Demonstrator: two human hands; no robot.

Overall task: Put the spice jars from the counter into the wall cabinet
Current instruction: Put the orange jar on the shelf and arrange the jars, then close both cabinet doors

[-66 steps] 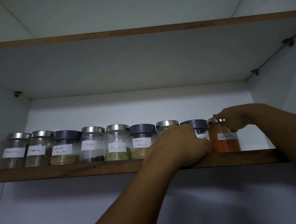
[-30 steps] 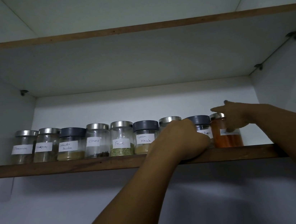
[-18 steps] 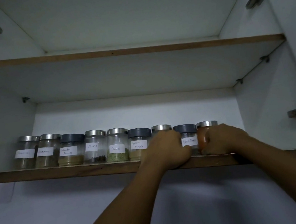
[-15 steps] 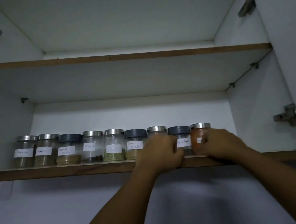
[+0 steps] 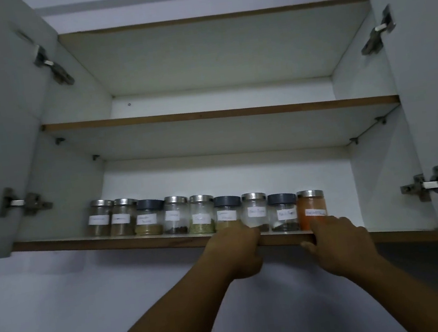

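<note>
Both arms bare, raised up and forward, forearms converging from the lower frame. Left hand (image 5: 236, 250): back toward the camera, fingers curled, knuckles up at the shelf (image 5: 111, 242) lip; fingertips hidden, grip unclear. Right hand (image 5: 339, 242): just right of the left one, not touching it, back to the camera, fingers fairly straight, reaching up over the lip, thumb spread leftward under the edge. Left forearm exits bottom centre, right forearm exits lower right.
</note>
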